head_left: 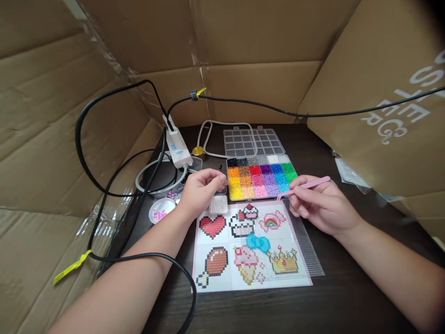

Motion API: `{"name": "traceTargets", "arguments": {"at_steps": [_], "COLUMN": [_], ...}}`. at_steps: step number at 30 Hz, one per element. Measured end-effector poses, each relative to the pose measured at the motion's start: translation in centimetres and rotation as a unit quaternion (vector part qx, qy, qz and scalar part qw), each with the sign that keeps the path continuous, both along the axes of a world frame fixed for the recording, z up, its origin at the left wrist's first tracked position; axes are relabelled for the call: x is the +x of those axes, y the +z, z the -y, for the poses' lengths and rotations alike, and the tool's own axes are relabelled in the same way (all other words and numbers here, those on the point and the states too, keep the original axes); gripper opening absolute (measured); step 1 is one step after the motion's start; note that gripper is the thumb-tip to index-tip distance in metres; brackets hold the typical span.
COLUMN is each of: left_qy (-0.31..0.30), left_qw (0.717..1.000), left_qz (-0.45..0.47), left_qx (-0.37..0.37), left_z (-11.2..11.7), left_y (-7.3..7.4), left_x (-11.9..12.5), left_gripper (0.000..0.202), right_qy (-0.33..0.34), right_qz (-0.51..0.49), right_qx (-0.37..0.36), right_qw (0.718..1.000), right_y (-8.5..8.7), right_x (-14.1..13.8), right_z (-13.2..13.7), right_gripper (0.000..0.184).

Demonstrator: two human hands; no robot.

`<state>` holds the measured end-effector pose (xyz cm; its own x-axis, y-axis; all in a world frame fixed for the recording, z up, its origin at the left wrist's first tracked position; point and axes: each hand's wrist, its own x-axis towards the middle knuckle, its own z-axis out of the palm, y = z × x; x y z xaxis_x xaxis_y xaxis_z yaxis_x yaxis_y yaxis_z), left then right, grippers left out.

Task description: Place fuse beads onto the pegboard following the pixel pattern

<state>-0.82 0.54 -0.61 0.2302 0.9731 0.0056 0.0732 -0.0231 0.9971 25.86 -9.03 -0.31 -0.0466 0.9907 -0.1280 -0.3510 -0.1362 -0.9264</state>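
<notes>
My right hand (318, 204) grips a pair of pink tweezers (311, 183), whose tips point left over the front edge of the bead box (259, 178). That box has compartments of beads sorted by colour. My left hand (205, 190) is at the box's left front corner, thumb and fingers pressed together; what they hold, if anything, is hidden. Below lies a pattern sheet (212, 278) with pixel pictures, including a heart, an ice cream and a crown. A blue bead bow (257, 243) rests near its middle. A clear pegboard (306, 241) shows at the sheet's right side.
A small box of clear beads (218, 204) stands beside my left hand. Left of it is a white dish (162, 211) with pink beads. A power strip (178, 147) and black cables (139, 195) occupy the left; one crosses my left forearm. Cardboard walls (260, 88) surround the table.
</notes>
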Motion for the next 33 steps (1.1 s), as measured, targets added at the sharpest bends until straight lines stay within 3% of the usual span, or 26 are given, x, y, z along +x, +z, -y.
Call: {"name": "traceTargets", "arguments": {"at_steps": [4,7,10,13,24,33], "left_qy": [0.003,0.004,0.003,0.000,-0.008,-0.018], "left_qw": [1.000,1.000,1.000,1.000,1.000,1.000], "left_qz": [0.003,0.000,-0.001,-0.002,0.000,0.009], "left_qx": [-0.005,-0.007,-0.006,0.000,0.007,0.011], "left_z": [0.1,0.2,0.1,0.1,0.1,0.0], "left_y": [0.1,0.1,0.1,0.1,-0.1,-0.5], "left_x": [0.0,0.0,0.0,0.0,0.0,0.1], "left_gripper": [0.013,0.011,0.012,0.013,0.019,0.017], "right_qy": [0.032,0.033,0.004,-0.016,-0.045,-0.026], "right_qz": [0.056,0.156,0.291,0.365,0.394,0.381], "right_qx": [0.038,0.081,0.146,0.202,0.202,0.220], "right_qw": [0.997,0.984,0.945,0.909,0.896,0.898], "right_y": [-0.6,-0.9,-0.9,-0.8,-0.4,-0.8], "right_x": [0.2,0.0,-0.2,-0.3,-0.3,-0.3], "right_z": [0.2,0.5,0.9,1.2,1.1,1.1], "right_gripper": [0.021,0.018,0.014,0.010,0.005,0.008]}}
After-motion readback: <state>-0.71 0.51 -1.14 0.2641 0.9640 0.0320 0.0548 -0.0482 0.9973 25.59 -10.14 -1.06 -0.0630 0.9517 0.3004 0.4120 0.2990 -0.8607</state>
